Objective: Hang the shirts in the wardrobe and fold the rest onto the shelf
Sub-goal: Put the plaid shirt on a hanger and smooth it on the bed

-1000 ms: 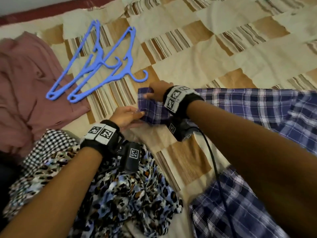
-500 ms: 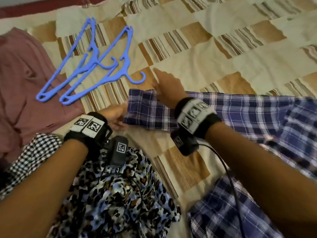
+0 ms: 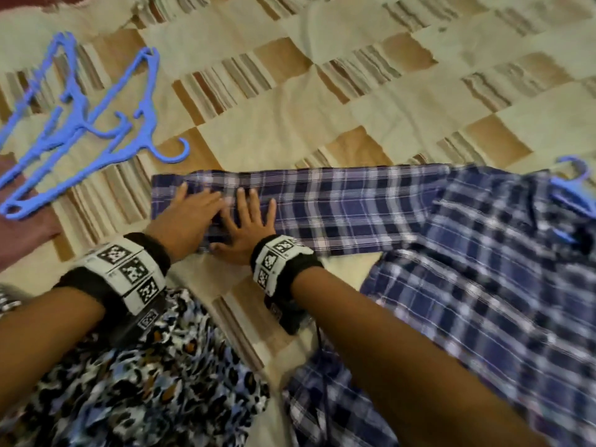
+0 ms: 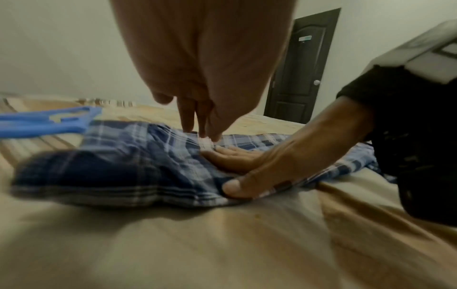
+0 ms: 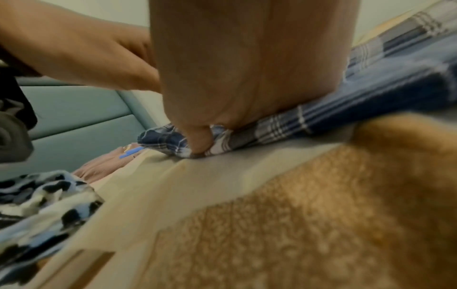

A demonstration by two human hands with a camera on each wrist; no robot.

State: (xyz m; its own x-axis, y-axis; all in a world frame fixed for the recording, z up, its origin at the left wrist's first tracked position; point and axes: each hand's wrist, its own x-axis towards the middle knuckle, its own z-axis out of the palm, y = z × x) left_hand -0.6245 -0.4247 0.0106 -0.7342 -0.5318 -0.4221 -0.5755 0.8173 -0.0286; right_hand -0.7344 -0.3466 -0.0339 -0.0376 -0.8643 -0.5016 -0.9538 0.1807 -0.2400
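Plaid shirt lies spread on the bed, body toward the right edge, one sleeve stretched out flat toward the left edge. A blue hanger is at the collar end, hook clear of the cloth; whether it sits fully inside the shoulders cannot be told.

Left hand: grip released, fingers straight, palm flat on the sleeve at its cuff end. Left wrist view confirms the fingers press down on the cloth, pinching nothing.

Right hand: grip released, fingers splayed, flat on the same sleeve just right of the left hand, the two touching or nearly so. Right wrist view shows the thumb pressing the sleeve's near hem into the bed.

Key relation: the sleeve's long axis runs left–right across the bed, parallel to the near edge; both hands sit at its left (cuff) end, and the shirt body and hanger lie well to the right of both. The right hand is the nearer to the body and hanger.

Judgement: the step in hand is smoothing the sleeve. Any sweep should run rightward along the sleeve axis toward the shoulder.

Elsewhere: two spare hangers near the far-left corner; leopard-print garment at the near edge, untouched.
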